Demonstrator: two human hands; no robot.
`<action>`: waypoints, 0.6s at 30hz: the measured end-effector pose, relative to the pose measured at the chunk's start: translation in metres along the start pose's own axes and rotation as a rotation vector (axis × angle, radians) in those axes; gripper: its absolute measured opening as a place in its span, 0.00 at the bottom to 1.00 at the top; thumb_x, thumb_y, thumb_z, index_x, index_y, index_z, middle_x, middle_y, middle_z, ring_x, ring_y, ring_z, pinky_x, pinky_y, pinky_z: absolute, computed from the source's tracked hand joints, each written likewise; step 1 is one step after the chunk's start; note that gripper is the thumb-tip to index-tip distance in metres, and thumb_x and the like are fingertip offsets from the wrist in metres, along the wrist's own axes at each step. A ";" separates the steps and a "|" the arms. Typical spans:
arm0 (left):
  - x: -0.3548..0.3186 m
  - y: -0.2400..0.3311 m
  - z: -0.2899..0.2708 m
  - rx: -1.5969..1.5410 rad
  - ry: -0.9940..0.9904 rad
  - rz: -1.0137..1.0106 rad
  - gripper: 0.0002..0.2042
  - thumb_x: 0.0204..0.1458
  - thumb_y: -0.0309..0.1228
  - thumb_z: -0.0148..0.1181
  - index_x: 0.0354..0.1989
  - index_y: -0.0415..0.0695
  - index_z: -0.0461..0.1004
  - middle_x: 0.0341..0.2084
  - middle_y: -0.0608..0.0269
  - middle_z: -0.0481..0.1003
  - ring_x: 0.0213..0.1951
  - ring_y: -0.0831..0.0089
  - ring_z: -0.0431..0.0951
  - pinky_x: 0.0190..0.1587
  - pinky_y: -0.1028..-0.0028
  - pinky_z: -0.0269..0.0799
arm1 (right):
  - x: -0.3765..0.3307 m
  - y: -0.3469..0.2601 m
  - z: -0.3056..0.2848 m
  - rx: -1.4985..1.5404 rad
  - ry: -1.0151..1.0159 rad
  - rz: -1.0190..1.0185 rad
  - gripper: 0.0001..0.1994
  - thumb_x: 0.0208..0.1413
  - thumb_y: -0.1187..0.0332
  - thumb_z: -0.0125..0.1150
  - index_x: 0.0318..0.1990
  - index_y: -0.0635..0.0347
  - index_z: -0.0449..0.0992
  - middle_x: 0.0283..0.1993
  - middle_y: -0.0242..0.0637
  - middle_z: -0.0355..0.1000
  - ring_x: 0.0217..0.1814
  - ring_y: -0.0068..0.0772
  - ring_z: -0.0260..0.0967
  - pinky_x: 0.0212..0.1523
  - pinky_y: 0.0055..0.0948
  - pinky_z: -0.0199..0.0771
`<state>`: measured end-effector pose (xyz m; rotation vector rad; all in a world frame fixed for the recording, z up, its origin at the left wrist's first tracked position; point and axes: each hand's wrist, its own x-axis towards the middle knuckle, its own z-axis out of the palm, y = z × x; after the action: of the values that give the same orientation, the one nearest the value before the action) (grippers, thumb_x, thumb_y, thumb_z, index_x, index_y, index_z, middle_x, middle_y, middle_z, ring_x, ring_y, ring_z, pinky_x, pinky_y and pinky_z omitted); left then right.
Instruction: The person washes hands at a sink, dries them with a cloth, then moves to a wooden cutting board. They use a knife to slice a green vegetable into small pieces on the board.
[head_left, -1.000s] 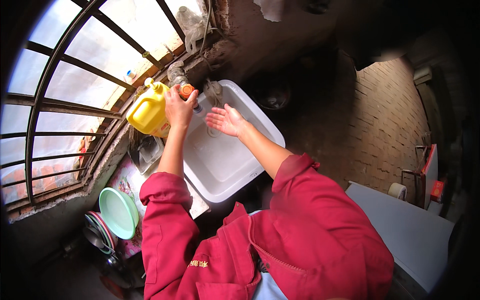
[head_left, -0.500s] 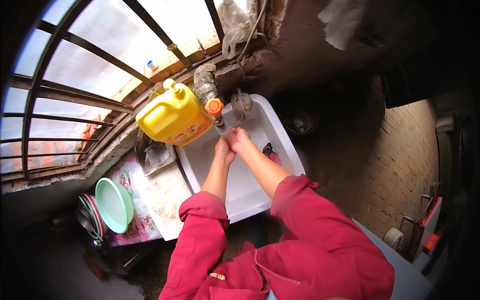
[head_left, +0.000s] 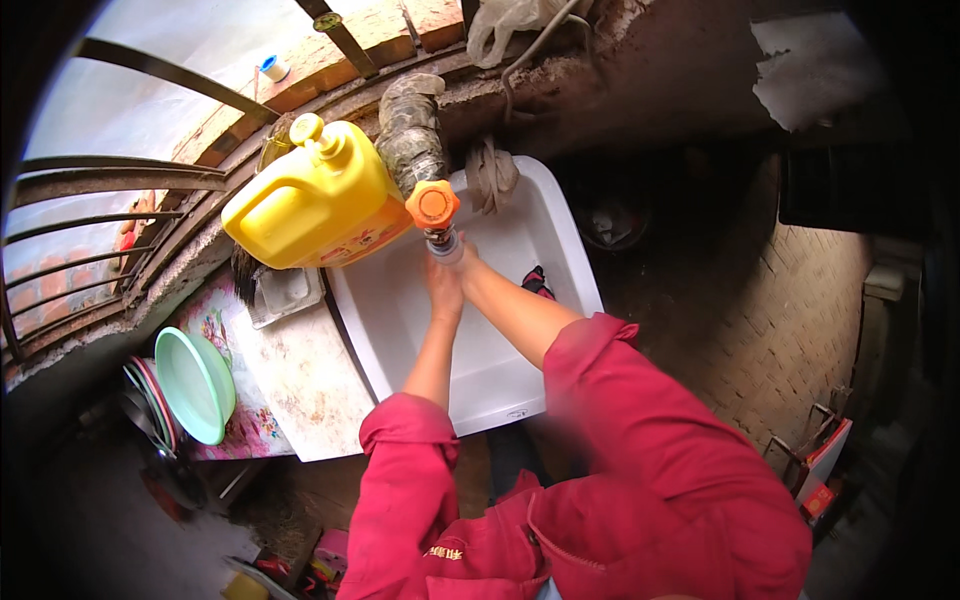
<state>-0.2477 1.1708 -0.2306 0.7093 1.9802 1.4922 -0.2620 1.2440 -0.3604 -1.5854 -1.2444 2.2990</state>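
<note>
Far left there's a green bowl stacked on some plates, then a big yellow jug sitting on the ledge right beside the white sink. Over the basin, the left hand and right hand are pressed together right under the orange-capped tap. Can't really tell if the fingers are curled or flat.

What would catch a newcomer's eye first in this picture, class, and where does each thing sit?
The big yellow jug stands out first, on the ledge left of the white sink. Next comes the tap's orange knob above the sink, with the left hand and right hand pressed together just under it. At the far left, a pale green bowl leans among stacked dishes.
</note>
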 end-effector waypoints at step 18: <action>0.059 0.001 0.030 -1.232 0.051 -0.895 0.13 0.56 0.40 0.53 0.39 0.43 0.75 0.43 0.58 0.76 0.50 0.59 0.73 0.55 0.57 0.67 | -0.199 -0.068 -0.062 -1.087 -0.043 -0.467 0.08 0.51 0.76 0.53 0.39 0.64 0.74 0.46 0.49 0.72 0.50 0.51 0.69 0.48 0.44 0.70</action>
<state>-0.2686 1.2327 -0.2432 -0.6501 0.7959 1.6701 -0.1442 1.2278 -0.1757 -1.1432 -2.7605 1.3737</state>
